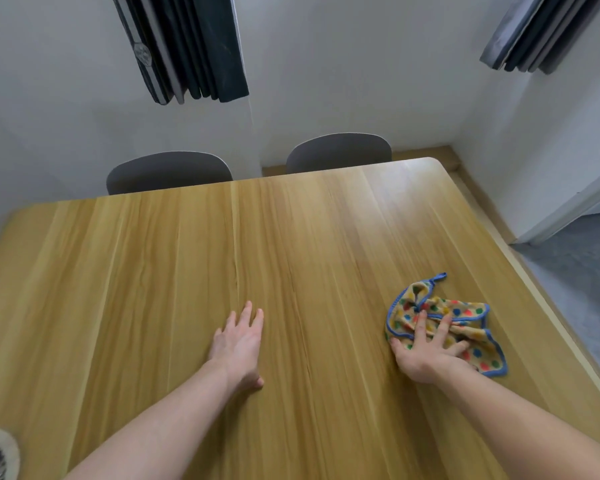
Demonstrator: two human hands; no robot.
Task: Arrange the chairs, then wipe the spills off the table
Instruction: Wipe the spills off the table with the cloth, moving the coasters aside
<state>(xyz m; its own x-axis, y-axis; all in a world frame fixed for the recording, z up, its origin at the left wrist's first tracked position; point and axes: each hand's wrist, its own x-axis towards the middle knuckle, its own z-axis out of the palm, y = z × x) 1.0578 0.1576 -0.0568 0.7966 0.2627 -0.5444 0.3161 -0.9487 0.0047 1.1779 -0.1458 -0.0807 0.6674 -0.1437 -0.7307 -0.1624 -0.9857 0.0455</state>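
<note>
Filling most of the view, the wooden table runs to the far wall, where two grey chairs stand tucked against its far edge, side by side. Dark curtains hang above them. The left hand lies flat on the tabletop near the middle, fingers straight, holding nothing. The right hand presses spread fingers on a crumpled, dotted, blue-edged cloth near the table's right edge.

Both bare forearms reach forward, left hand flat with straight fingers, right hand splayed, palm down.
</note>
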